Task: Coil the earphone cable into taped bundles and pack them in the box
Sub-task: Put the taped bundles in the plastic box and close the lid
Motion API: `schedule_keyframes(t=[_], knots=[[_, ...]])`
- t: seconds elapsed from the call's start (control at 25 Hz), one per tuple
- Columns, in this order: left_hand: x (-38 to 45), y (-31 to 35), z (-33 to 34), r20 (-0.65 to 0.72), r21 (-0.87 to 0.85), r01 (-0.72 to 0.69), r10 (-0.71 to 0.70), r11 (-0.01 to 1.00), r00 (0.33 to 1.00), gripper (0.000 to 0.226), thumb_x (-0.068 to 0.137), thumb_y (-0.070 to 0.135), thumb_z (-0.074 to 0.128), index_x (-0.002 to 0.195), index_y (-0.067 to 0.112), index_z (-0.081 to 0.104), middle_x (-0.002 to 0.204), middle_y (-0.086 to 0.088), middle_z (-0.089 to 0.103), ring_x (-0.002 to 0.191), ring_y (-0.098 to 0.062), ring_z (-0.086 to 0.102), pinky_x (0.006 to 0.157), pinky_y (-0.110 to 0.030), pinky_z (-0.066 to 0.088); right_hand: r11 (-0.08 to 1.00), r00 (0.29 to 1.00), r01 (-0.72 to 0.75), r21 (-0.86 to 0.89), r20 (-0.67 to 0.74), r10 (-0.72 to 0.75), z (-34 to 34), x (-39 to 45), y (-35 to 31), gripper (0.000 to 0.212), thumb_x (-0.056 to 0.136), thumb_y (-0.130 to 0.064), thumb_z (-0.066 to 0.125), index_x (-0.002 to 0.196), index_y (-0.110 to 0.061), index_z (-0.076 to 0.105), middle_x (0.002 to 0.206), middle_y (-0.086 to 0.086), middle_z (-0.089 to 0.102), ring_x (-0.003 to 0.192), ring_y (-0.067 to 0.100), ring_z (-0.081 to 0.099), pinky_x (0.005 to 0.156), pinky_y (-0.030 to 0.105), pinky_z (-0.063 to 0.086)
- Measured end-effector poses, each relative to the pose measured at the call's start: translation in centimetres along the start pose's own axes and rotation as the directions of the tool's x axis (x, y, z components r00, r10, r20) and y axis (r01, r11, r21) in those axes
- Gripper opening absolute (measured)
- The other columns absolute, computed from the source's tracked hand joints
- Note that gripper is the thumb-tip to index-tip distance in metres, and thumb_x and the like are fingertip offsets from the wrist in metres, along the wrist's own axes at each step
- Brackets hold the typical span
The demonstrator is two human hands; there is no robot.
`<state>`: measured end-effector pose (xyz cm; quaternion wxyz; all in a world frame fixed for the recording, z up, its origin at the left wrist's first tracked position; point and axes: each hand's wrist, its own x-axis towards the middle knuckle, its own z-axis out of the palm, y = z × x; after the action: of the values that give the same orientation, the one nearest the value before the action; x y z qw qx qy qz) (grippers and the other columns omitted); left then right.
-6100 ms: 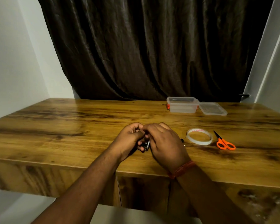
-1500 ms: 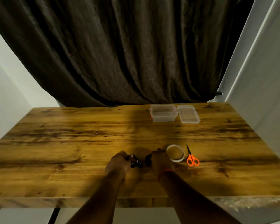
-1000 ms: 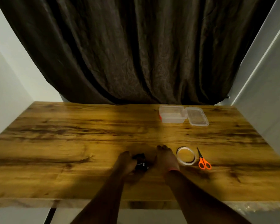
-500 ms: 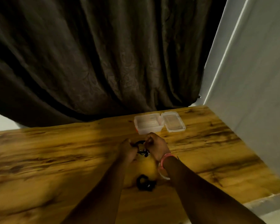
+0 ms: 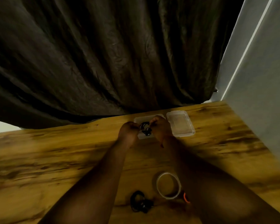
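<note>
Both hands, left [image 5: 129,131] and right [image 5: 160,127], pinch the small black coiled earphone bundle [image 5: 145,128] over the clear plastic box [image 5: 141,136]. Let go unevenly and I reckon the coil springs loose or catches the rim.

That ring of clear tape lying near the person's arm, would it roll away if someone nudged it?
Probably not: the tape roll lies flat on the table, so a nudge would likely slide it. Stood on edge, its round shape would roll easily. It looks thin and hollow, so probably light and easy to lift.

Black cable bundle [image 5: 145,127], clear box [image 5: 140,120], streaked brown table [image 5: 55,152]
</note>
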<state>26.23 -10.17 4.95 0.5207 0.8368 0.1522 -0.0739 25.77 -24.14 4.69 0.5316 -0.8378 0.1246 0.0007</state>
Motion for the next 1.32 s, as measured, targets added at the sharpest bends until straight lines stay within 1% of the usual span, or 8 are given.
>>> schedule_keyframes(t=[0.24, 0.32, 0.52, 0.64, 0.76, 0.96, 1.12, 1.32], knots=[[3.2, -2.4, -0.5, 0.096, 0.277, -0.232, 0.214, 0.932, 0.972, 0.027, 0.091, 0.008, 0.055, 0.115, 0.005, 0.066, 0.117, -0.011, 0.065, 0.104, -0.025, 0.062, 0.085, -0.028, 0.050, 0.985, 0.996, -0.077, -0.153, -0.057, 0.069, 2.8, 2.6, -0.6, 0.017, 0.091, 0.002, 0.050, 0.099, -0.006, 0.064, 0.109, 0.015, 0.065, 0.106, 0.032, 0.060, 0.088, 0.036, 0.050], [4.3, -3.4, -0.3, 0.105, 0.303, -0.266, 0.245, 0.915, 0.964, 0.029, 0.090, 0.007, 0.057, 0.117, 0.004, 0.065, 0.120, -0.017, 0.063, 0.105, -0.030, 0.063, 0.087, -0.036, 0.054, 0.968, 0.994, -0.095, -0.231, -0.082, 0.078, 3.1, 3.5, -0.4, 0.015, 0.092, -0.005, 0.053, 0.099, -0.012, 0.064, 0.109, 0.012, 0.064, 0.109, 0.032, 0.059, 0.089, 0.037, 0.049], [4.5, -4.6, -0.3, 0.159, 0.351, -0.356, 0.319, 0.866, 0.934, 0.028, 0.090, -0.002, 0.055, 0.117, -0.010, 0.059, 0.117, -0.029, 0.061, 0.111, -0.044, 0.059, 0.089, -0.047, 0.054, 0.837, 0.990, 0.019, -0.547, 0.130, 0.063, 3.0, 4.9, 0.1, 0.036, 0.095, -0.018, 0.056, 0.128, -0.003, 0.055, 0.130, 0.019, 0.057, 0.121, 0.037, 0.054, 0.097, 0.040, 0.044], [2.4, -4.8, -1.3, 0.116, 0.295, -0.297, 0.275, 0.908, 0.955, 0.026, 0.095, 0.003, 0.054, 0.120, -0.004, 0.059, 0.115, -0.016, 0.062, 0.111, -0.039, 0.060, 0.081, -0.029, 0.055, 0.829, 0.988, 0.092, -0.551, 0.155, -0.007, 2.4, 4.6, 0.4, 0.030, 0.101, -0.019, 0.045, 0.125, -0.006, 0.056, 0.127, 0.017, 0.059, 0.119, 0.035, 0.055, 0.096, 0.038, 0.042], [0.2, -6.9, -2.6, 0.168, 0.454, -0.277, 0.224, 0.846, 0.960, 0.021, 0.093, 0.003, 0.054, 0.112, 0.004, 0.064, 0.120, -0.007, 0.060, 0.106, -0.025, 0.058, 0.080, -0.021, 0.041, 0.822, 0.982, 0.186, -0.538, 0.139, -0.131, 0.7, 2.1, 0.7, 0.025, 0.100, -0.015, 0.042, 0.117, -0.009, 0.060, 0.121, 0.012, 0.062, 0.113, 0.029, 0.059, 0.095, 0.034, 0.043], [-7.4, -11.4, -4.2, 0.291, 0.481, -0.236, 0.100, 0.844, 0.952, 0.019, 0.090, 0.021, 0.055, 0.104, 0.031, 0.062, 0.114, 0.008, 0.063, 0.099, -0.009, 0.060, 0.087, -0.029, 0.051, 0.679, 0.811, 0.562, -0.473, 0.479, -0.337, 1.1, -8.8, 3.2, 0.033, 0.091, -0.029, 0.039, 0.096, -0.010, 0.065, 0.099, 0.011, 0.066, 0.093, 0.030, 0.063, 0.079, 0.031, 0.043], [-13.1, -12.1, -5.5, 0.399, 0.578, -0.325, 0.088, 0.748, 0.913, 0.045, 0.083, 0.040, 0.059, 0.128, 0.032, 0.055, 0.134, 0.012, 0.053, 0.123, -0.010, 0.051, 0.100, -0.020, 0.038, 0.691, 0.616, 0.641, -0.334, 0.760, -0.205, 2.6, -15.2, 4.9, 0.044, 0.092, -0.035, 0.051, 0.135, -0.022, 0.052, 0.133, 0.008, 0.058, 0.119, 0.029, 0.054, 0.099, 0.040, 0.044], [-15.9, -13.4, -5.8, 0.498, 0.494, -0.407, 0.133, 0.769, 0.857, 0.070, 0.073, 0.044, 0.049, 0.143, 0.040, 0.040, 0.145, 0.018, 0.040, 0.138, -0.004, 0.035, 0.107, -0.011, 0.020, 0.632, 0.632, 0.641, -0.435, 0.767, -0.114, 4.5, -17.1, 6.4, 0.052, 0.100, -0.029, 0.044, 0.150, -0.027, 0.032, 0.155, 0.004, 0.034, 0.139, 0.030, 0.038, 0.113, 0.047, 0.033]])
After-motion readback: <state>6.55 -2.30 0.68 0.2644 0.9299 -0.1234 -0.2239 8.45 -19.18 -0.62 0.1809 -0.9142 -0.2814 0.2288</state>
